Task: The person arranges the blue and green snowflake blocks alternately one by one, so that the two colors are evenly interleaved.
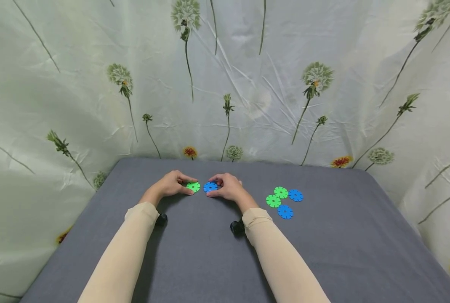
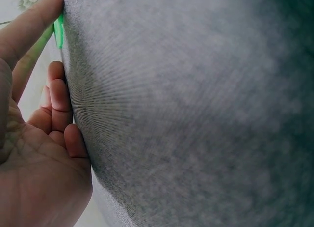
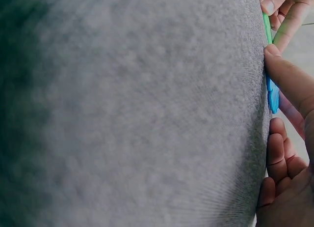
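Note:
In the head view my left hand pinches a green notched plastic disc by its edges, between thumb and index finger. Facing it, my right hand grips a blue notched disc the same way. Both discs lie flat at the cloth, side by side with a narrow gap. The left wrist view shows just a sliver of the green disc, while the other fingers curl against the cloth. From the right wrist, the blue disc appears edge-on beside the thumb, with the green disc beyond it.
To the right on the grey cloth-covered table lie two more green discs and two blue discs, grouped closely. A pale curtain with dandelion prints hangs behind the table's far edge. Black wrist cameras sit under both forearms.

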